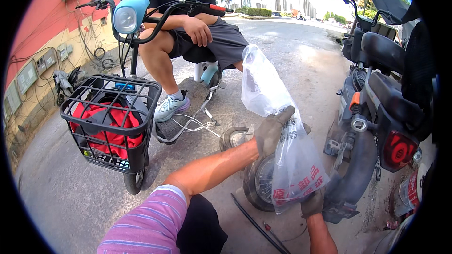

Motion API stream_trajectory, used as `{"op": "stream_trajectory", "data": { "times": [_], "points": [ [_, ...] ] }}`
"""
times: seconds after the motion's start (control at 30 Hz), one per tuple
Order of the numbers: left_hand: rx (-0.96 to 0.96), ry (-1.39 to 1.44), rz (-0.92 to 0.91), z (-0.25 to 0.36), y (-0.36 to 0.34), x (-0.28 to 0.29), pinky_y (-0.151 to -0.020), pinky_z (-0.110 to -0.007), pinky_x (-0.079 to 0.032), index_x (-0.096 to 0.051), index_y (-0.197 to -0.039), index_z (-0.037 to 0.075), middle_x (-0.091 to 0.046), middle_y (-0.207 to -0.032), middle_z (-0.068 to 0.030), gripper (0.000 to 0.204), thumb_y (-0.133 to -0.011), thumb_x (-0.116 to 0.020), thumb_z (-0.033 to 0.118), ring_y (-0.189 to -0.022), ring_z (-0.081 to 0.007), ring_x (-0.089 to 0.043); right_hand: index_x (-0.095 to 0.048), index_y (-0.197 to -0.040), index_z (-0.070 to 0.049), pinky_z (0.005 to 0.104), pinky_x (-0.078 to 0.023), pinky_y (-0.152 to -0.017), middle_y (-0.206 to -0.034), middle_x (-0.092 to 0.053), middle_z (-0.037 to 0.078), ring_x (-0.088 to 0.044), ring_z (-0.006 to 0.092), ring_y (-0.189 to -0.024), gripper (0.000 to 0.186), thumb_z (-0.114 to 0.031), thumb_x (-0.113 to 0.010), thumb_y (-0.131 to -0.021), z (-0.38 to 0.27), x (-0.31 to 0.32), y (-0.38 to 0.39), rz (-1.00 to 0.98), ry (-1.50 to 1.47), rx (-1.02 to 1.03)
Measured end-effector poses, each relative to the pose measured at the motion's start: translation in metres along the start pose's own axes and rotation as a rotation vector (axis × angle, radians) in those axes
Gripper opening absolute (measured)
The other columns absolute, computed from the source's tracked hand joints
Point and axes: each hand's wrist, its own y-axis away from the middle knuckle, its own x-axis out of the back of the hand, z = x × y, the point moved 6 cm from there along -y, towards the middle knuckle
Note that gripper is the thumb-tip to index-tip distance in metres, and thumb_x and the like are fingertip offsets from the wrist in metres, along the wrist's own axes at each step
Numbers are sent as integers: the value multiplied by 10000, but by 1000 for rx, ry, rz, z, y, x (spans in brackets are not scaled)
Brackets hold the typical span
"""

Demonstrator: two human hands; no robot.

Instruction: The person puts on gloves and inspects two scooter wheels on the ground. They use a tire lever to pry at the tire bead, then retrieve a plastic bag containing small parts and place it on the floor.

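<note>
A long clear plastic bag (301,160) with red and dark print stretches between my hands, its loose upper end standing up and away from me. My left hand (272,134), in a dark grey glove, pinches the bag's side around the middle. At the lower corner my gloved right hand (312,203) grips the plastic, its fingers partly hidden by the bag. Nothing can be made out inside the bag. Behind and below it, a spoked wheel with a black tyre (260,184) lies on the ground, partly covered. A smaller round part (234,138) is just beyond my left wrist.
A person sits on a light-blue scooter (129,15) ahead, its black wire basket (110,84) holding a red and grey bundle. Parked electric bikes (376,108) line the right. A thin black rod (256,226) lies near my feet; a container (409,190) stands at far right.
</note>
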Motion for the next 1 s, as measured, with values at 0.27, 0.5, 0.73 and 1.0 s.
{"op": "stream_trajectory", "data": {
  "times": [0.27,0.5,0.73,1.0],
  "points": [
    [127,170,34,6,10,-17,-730,-395,-638,-599,-1138,-65,-741,-958,-227,403,-1127,-440,305,-811,-269,-749,-528,-1488,-111,435,-434,-1140,-1481,-575,64,-540,244,-1352,443,-315,-436,-1106,-2,25,-8,21,65,31],
    [152,206,15,0,3,-10,-687,-417,-644,-515,-1200,-29,-744,-948,-236,384,-1131,-423,337,-786,-281,-754,-515,-1493,-129,418,-453,-1120,-1452,-591,53,-552,231,-1338,430,-304,-441,-1107,-2,30,-9,53,79,49],
    [160,148,59,-4,2,1,-757,-422,-640,-512,-1267,-56,-745,-987,-245,439,-1130,-429,352,-865,-287,-753,-537,-1451,-122,407,-481,-1088,-1415,-608,39,-579,218,-1304,394,-288,-472,-1101,1,30,-10,113,92,57],
    [49,38,37,-14,-30,27,-732,-396,-638,-573,-1199,-114,-762,-1000,-229,437,-1108,-483,303,-854,-287,-768,-544,-1429,-107,346,-500,-1044,-1316,-651,31,-617,181,-1231,380,-266,-491,-1088,-14,55,-18,161,187,137]
  ]
}}
